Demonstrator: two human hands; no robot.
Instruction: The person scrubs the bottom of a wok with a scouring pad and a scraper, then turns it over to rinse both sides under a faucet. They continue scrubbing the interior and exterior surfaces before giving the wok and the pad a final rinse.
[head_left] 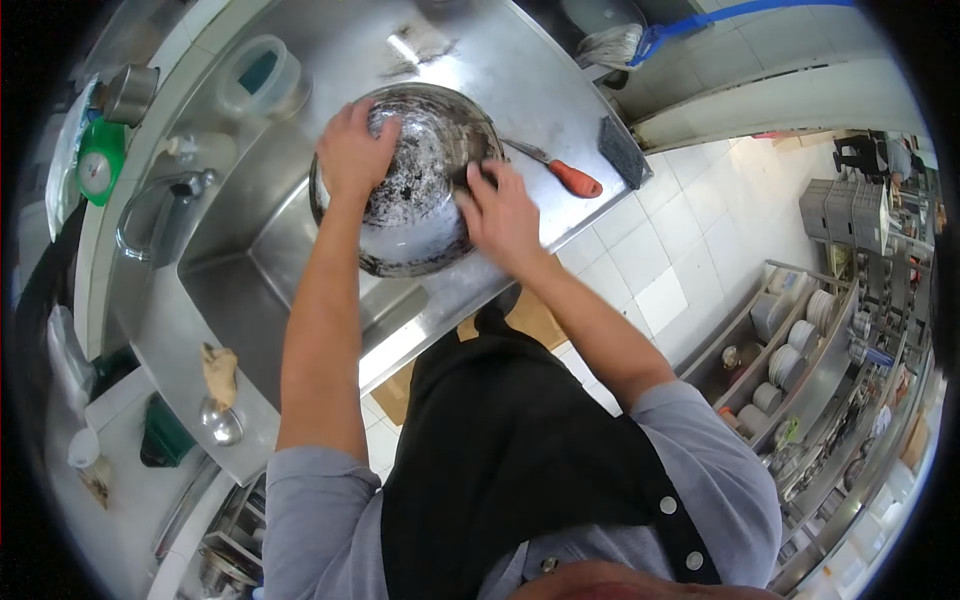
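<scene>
The round metal pan [420, 215] sits at the near corner of the sink [240, 285], part over the basin and part on the steel worktop [500, 70]. Its mouth faces up towards the person and its inside is streaked with black, burnt residue. The left hand [352, 150] is curled over the left rim, fingers inside and clamped. The right hand [500, 212] bears down on the right inner wall, fingers bunched on something dark. I take it for a scourer, though I cannot tell for sure. To scrub it well, I would say the left hand should pin the rim hard so the pan cannot skate off the edge. The right hand should work in short, firm circles over the black patches and turn the pan as each one clears. Being round, with no handle showing, the pan has no real long axis, and its rim lies about level. An orange-handled knife [565, 175] lies just beside it on the right, tip towards the pan, worth minding.
</scene>
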